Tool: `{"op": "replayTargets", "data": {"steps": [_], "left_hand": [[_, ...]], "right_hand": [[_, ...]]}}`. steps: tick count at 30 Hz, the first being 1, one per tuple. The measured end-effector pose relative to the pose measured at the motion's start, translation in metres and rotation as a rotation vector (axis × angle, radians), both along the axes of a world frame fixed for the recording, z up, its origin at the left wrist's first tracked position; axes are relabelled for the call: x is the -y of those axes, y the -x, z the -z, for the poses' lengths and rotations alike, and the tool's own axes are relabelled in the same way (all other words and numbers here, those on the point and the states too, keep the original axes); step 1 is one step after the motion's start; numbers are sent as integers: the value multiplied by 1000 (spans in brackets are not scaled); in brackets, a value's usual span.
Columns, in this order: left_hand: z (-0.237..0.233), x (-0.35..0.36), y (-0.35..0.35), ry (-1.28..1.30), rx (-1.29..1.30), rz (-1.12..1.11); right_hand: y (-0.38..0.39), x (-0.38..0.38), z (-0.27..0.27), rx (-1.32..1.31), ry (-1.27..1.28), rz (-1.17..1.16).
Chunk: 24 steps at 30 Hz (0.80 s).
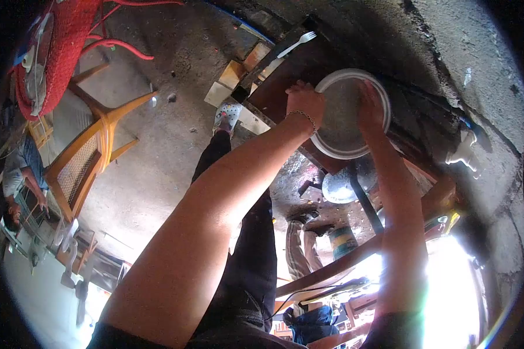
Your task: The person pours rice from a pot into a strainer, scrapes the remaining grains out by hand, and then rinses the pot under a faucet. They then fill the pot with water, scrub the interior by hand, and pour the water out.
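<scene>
A round tub [343, 116] with a thick whitish rim and a grey-brown inside is between my hands. My left hand [304, 103], below which a bracelet circles the wrist, is closed at the tub's left rim with its fingers curled. My right hand [370, 109] lies over the right part of the tub, just within the rim, with its fingers stretched out and close together. Under the tub shows a dark brown surface [276, 87]. A white plastic fork [297, 44] rests beyond my left hand.
Wooden blocks [232, 74] lie by the dark surface's left edge. An overturned wooden chair [93, 148] and red woven furniture [58, 52] are at the left. A metal bowl [339, 187] sits below the tub. A rough wall [477, 70] rises at the right. Other people are nearby.
</scene>
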State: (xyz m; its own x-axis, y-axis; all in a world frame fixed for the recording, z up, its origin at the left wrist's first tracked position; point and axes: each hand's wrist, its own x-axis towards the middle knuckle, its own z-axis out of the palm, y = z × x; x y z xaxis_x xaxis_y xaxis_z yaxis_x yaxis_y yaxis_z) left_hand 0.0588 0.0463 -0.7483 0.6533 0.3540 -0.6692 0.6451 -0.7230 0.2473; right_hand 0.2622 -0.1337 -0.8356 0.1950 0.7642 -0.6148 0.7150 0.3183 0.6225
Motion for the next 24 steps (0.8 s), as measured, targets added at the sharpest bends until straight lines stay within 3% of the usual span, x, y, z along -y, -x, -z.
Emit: {"op": "replayTargets", "data": {"steps": [7,14,17,19,21,23,24], "left_hand": [[-1,10,10,15,34,4],[3,12,11,-75,72,9],[4,8,9,25,42,-2],[3,6,8,4,64,0],[2,1,4,34,58,-4],[-5,-9,1,115,11,-10],[-1,-9,3,86,25,5]], "right_hand": [[7,0,4,-88,37,188],[31,29,-13,-301,-42,716],[30,34,-11,-345,-170,885],[23,33,-4,-504,-359,1080],[12,32,7,-875,-692,1444],[12,27,22,-1538,-1123,1960],[10,22,32,-1846,-1222,2082]]}}
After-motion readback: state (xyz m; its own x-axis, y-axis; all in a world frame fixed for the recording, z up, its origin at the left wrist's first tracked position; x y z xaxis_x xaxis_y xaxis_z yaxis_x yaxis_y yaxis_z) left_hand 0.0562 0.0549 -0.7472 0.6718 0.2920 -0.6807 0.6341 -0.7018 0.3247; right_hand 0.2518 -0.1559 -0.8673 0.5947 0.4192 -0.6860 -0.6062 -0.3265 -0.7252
